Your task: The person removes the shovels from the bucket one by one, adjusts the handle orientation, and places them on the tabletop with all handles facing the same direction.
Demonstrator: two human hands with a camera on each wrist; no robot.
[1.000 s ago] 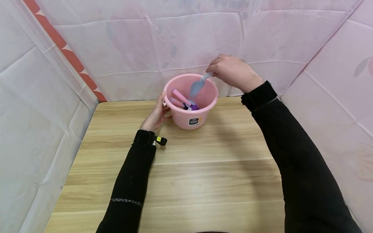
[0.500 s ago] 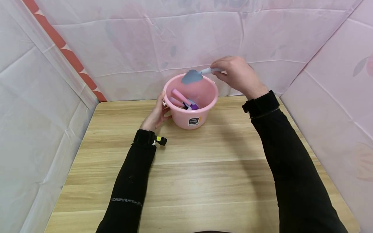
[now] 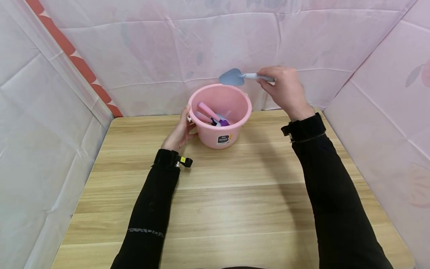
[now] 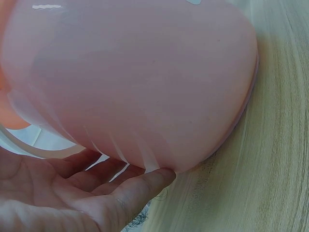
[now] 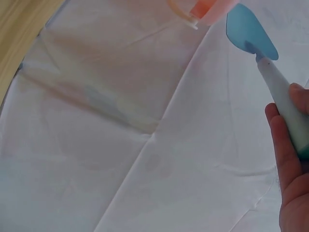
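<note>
Holding a small blue scoop (image 3: 235, 77) by its pale handle, the right hand (image 3: 285, 89) sits above and just behind the far-right rim of the pink bucket (image 3: 220, 116), at the back of the worktop (image 3: 215, 194) near the pink cloth backdrop (image 3: 168, 48). Scoop's long axis runs roughly level, left-to-right: blade end points left over the bucket's back edge, handle end is tucked into the fingers. From the right wrist view, fingers and thumb are curled round the handle, blade (image 5: 250, 33) sticking out clear of the bucket rim. So the scoop is in the air, not touching the bucket, w/ the right hand the one carrying it. Left hand (image 3: 179, 132) is at the bucket's left side, low down; wrist cam shows the palm and straight-ish fingers (image 4: 140, 186) laid against the bucket wall (image 4: 145, 82), steadying rather than gripping. Inside the bucket lie a few more toys (image 3: 211, 116), pink & purple handles leaning toward the left wall. Both sleeves are black.
</note>
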